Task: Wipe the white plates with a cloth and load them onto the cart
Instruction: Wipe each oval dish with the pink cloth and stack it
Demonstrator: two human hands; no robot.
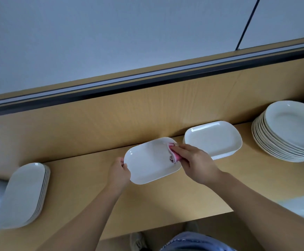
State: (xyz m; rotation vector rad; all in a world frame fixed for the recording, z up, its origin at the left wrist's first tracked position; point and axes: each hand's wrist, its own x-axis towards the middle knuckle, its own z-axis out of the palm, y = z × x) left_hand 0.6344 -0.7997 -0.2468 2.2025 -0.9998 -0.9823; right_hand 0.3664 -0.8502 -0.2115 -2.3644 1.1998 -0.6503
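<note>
Wood counter (165, 205), pale wall behind. Frame centre: your left hand (119, 173) grips the rectangular plate (151, 163) (long axis lower-left to upper-right); right hand (195, 163) pinches pink cloth (173, 154) on it.

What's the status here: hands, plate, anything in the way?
Left hand grips rectangular plate at its left end. Right hand holds pink cloth on plate's right side. Left stack, rectangular stack, far-right stack: none blocking.

A light wood-grain counter (165, 201) runs along a raised back panel (111, 115) of the same wood; a dark rail (147, 80) caps the panel; behind rises a pale grey-blue wall (111, 33), crossed by a thin dark line (247, 24); the light is soft and even.
</note>
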